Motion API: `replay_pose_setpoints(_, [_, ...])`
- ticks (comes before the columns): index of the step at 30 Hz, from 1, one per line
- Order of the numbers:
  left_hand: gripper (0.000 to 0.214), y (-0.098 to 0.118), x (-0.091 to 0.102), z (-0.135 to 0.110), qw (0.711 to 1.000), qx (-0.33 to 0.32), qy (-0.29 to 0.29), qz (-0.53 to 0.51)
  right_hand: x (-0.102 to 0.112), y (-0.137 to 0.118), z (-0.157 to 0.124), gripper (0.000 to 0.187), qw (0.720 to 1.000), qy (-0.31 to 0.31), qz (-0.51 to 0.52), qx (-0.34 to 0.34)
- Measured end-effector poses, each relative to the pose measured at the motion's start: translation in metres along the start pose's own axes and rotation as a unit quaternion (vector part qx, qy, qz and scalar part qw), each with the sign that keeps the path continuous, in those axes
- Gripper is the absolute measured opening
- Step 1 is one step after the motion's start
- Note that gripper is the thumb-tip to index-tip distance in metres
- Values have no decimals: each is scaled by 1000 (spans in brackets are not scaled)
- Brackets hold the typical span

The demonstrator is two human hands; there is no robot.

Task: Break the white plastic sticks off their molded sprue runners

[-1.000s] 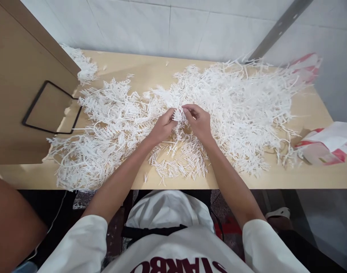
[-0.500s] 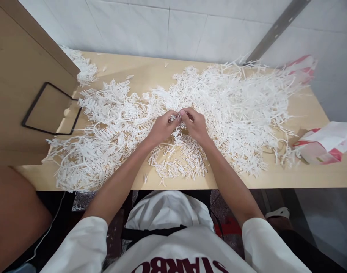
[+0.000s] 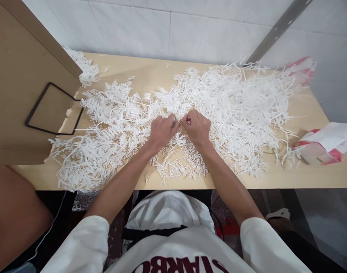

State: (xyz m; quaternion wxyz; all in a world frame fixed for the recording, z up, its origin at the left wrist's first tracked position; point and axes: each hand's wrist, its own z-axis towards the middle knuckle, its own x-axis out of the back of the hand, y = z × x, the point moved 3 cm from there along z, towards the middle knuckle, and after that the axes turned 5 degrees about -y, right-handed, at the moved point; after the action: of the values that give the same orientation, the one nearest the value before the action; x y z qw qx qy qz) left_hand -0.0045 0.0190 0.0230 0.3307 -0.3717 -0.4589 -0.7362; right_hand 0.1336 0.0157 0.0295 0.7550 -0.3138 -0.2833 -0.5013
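Observation:
White branching plastic pieces (image 3: 236,110) lie heaped across a light wooden table (image 3: 278,178). Over the middle of the heap, my left hand (image 3: 163,131) is closed, its thumb and forefinger pinched together. My right hand (image 3: 196,127) is pinched too, its fingertips just beside those of the left. Whatever sits between the fingertips is too small and hidden to make out. Below my hands, a looser scatter of short white sprigs (image 3: 180,167) spreads toward the front edge.
At the left stands a large cardboard box (image 3: 25,76), with a black wire frame (image 3: 52,108) against it. A red-and-white bag (image 3: 324,146) sits at the right end. Behind the table rise a tiled wall (image 3: 150,30) and a metal post (image 3: 278,30). Another person's limb (image 3: 16,216) shows at lower left.
My fingertips were together over the heap and are now slightly apart. Both hands have turned with knuckles more upward, fingers curled tighter. The heap looks the same.

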Motion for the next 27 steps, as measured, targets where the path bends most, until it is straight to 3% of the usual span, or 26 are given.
replay_pose_setpoints(2, [20,-5,4,2,999,31,6,-40,1,2,0,26,999,-1,24,-27])
replay_pose_setpoints(5, [22,-6,9,5,989,4,-5,-145,0,6,1,21,991,-22,112,-76])
replay_pose_setpoints(9, [25,-2,8,6,975,-31,-38,-215,-1,8,5,24,950,-76,290,-84])
replay_pose_setpoints(12, [24,0,7,5,976,-53,-48,-208,0,7,8,28,927,-123,346,-78])
replay_pose_setpoints(15, [21,2,7,4,984,-73,-49,-154,-1,5,7,30,925,-181,330,-56])
replay_pose_setpoints(17, [21,2,5,4,991,-75,-41,-102,-4,4,6,30,940,-193,281,-28])
replay_pose_setpoints(22, [24,1,-3,3,997,-80,-15,-2,-9,5,3,28,984,-134,116,13])
replay_pose_setpoints(25, [22,-2,-4,4,997,-71,4,10,-7,6,2,23,992,-99,84,-2])
replay_pose_setpoints(27, [18,-6,-1,4,999,-31,24,1,-3,7,2,22,992,-76,98,-37])
